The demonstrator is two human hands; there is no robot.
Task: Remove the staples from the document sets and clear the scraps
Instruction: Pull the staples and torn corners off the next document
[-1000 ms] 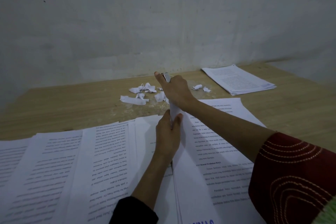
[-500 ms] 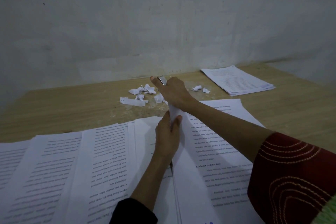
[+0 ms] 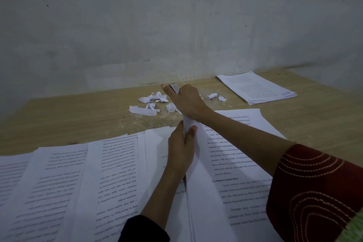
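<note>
Head view: on a light wooden desk (image 3: 78, 116), a white printed document set (image 3: 235, 153) lies open near the front edge, its top corner lifted off the surface into a bunched fold. The left hand (image 3: 181, 149), coming from a black sleeve (image 3: 145, 230), pinches that raised fold between its thumb and curled fingers. The right hand (image 3: 187, 102), reaching across from a red sleeve (image 3: 314, 182) stitched with pale curved lines, sits just beyond the tip of the fold. Its fingers are closed around a small silver metal tool (image 3: 175, 89), and its thumb points out to the left. Whether the tool touches the paper cannot be told, since the hand covers the tip of the fold.

Torn white paper scraps (image 3: 145, 111) lie scattered on the desk just beside the right hand, most to its left and a few to its right. Overlapping white printed pages (image 3: 68, 182) spread across the left of the desk. A neat stack of white printed sheets (image 3: 257, 88) rests well apart at the far right, close to a grey plaster wall (image 3: 157, 25).
</note>
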